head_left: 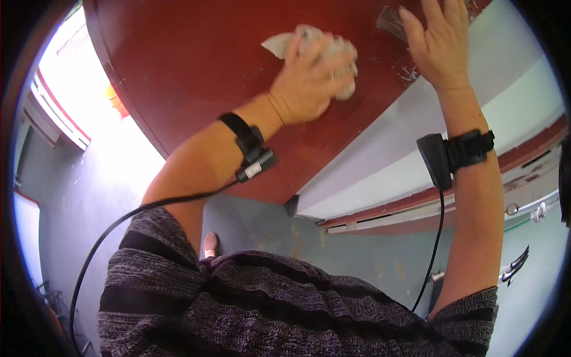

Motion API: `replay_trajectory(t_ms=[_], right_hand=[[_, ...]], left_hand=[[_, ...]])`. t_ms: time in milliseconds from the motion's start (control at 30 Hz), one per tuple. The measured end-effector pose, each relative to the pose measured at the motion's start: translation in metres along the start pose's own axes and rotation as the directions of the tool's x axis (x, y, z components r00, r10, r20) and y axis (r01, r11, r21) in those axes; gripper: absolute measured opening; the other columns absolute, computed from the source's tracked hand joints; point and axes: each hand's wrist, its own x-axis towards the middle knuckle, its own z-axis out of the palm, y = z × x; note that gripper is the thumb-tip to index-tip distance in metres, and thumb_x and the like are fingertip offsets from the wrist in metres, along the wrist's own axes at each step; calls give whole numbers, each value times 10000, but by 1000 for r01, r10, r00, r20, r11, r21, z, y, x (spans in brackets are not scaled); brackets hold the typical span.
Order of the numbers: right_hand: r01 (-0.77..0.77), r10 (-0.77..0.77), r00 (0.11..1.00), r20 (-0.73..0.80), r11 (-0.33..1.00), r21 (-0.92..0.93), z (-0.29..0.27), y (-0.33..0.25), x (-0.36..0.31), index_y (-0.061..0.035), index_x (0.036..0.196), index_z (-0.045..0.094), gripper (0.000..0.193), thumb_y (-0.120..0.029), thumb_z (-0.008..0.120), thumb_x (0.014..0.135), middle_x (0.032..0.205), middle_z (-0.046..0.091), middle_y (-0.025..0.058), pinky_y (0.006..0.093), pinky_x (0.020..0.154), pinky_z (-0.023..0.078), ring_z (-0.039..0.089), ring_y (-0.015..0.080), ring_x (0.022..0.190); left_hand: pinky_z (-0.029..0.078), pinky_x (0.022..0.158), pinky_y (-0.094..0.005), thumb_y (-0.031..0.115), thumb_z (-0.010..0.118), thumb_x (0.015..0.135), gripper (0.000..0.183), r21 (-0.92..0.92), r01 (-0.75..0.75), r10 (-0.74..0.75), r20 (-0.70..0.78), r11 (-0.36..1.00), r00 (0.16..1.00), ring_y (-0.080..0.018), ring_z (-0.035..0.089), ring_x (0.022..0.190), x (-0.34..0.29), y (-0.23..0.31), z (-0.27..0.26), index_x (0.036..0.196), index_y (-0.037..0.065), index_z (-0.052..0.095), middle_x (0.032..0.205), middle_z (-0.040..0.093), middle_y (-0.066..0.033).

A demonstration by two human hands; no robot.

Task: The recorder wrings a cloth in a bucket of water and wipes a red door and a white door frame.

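Note:
A pale, crumpled cloth [345, 86] is pressed against the dark red door panel [196, 71] under my left hand [306, 80]. The fingers of that hand are bent over the cloth and slightly smeared by motion. Farther right, my right hand [440, 44] rests by the panel's right edge, fingers stretched upward and holding nothing visible; its fingertips are partly cut off by the top of the picture. Beside its thumb is a greyish patch [392, 22] on the red surface, with scuffed, chipped paint just below.
A white wall or frame strip [369, 157] with red trim runs along the panel's right side. Grey floor [250, 223] lies below. Bright light comes through an opening at left, where an orange object [116, 100] stands. Black cables [122, 223] hang from both wrist straps.

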Motion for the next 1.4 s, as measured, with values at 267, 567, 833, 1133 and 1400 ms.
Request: replay_trajectory(t_ms=[267, 567, 833, 1133, 1400], right_hand=[[80, -117, 984, -131, 963, -258, 52, 6, -5, -169, 1345, 354, 618, -486, 478, 829, 1354, 241, 194, 481, 1072, 97, 211, 361, 1269], [109, -140, 978, -152, 974, -196, 60, 13, -6, -220, 1347, 364, 620, -472, 544, 810, 1349, 266, 195, 470, 1062, 128, 219, 363, 1265], [89, -118, 986, -114, 969, -230, 51, 8, -10, -201, 1349, 347, 610, -451, 524, 822, 1346, 250, 201, 467, 1069, 97, 223, 354, 1263], [116, -144, 980, -140, 976, -187, 62, 1, -2, -201, 1354, 341, 615, -465, 515, 827, 1362, 250, 185, 481, 1072, 102, 233, 366, 1260], [139, -170, 980, -104, 957, -257, 51, 6, -7, -178, 1374, 319, 602, -413, 505, 852, 1373, 254, 206, 520, 1065, 109, 191, 433, 1260]], left_hand=[[306, 859, -544, 270, 529, 736, 225, 73, -118, 93, 285, 990, 954, -217, 337, 1171, -180, 100, 87, 943, 251, 613, 1219, 439, 60], [365, 736, -400, 201, 599, 655, 98, -82, 69, -29, 415, 994, 909, -184, 420, 1072, -140, 18, -5, 747, 229, 618, 1076, 487, 76], [366, 871, -419, -15, 588, 638, 368, 420, 709, -580, -409, 566, 705, -349, 400, 1091, -164, -124, -120, 971, 140, 610, 1193, 429, -153], [297, 771, -489, 162, 660, 672, 226, -9, 491, -490, -80, 871, 868, -325, 304, 1018, -111, 84, 65, 894, 203, 637, 1156, 381, -84], [403, 761, -388, 111, 572, 682, 77, -268, 340, -353, 0, 901, 936, -206, 519, 917, -143, -3, -16, 746, 153, 578, 984, 576, 5]])
